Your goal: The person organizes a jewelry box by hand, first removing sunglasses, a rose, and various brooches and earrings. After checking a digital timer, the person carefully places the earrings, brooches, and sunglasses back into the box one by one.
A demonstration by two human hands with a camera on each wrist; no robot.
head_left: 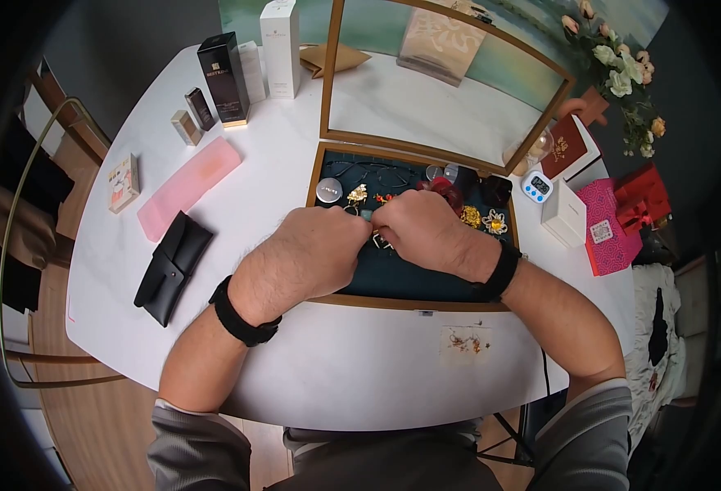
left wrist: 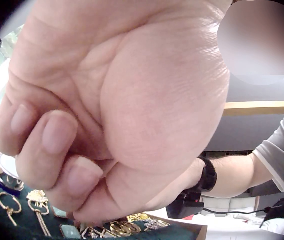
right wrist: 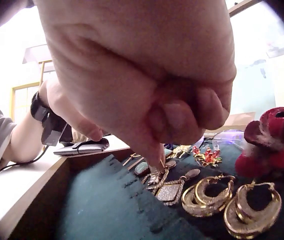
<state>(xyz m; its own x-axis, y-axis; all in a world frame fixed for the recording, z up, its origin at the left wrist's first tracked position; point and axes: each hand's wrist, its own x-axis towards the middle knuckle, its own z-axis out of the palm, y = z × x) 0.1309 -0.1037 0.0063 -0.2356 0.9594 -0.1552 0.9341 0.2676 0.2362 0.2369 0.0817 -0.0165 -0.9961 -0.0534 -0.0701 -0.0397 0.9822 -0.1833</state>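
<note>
Both hands meet over the middle of a jewelry box (head_left: 426, 288) lined in dark teal. My left hand (head_left: 315, 250) has its fingers curled, with fingertips down beside a turquoise-stone earring (left wrist: 71, 231). Opposite it, my right hand (head_left: 430, 233) pinches at a drop earring (right wrist: 155, 179), the fingertips covering its top. Close by lie a diamond-shaped drop earring (right wrist: 169, 192) and gold hoop earrings (right wrist: 209, 196). A red-stone piece (right wrist: 208, 156) sits behind the right hand. I cannot tell whether the left fingertips grip the same earring.
The glass lid (head_left: 450, 98) stands raised behind. Glasses (head_left: 368, 170), a round tin (head_left: 328, 191) and a red flower (head_left: 442, 195) share the box. Leftward are a black case (head_left: 174, 268) and pink case (head_left: 190, 186); rightward, a timer (head_left: 537, 187). Small jewelry lies on a card (head_left: 465, 344) in front.
</note>
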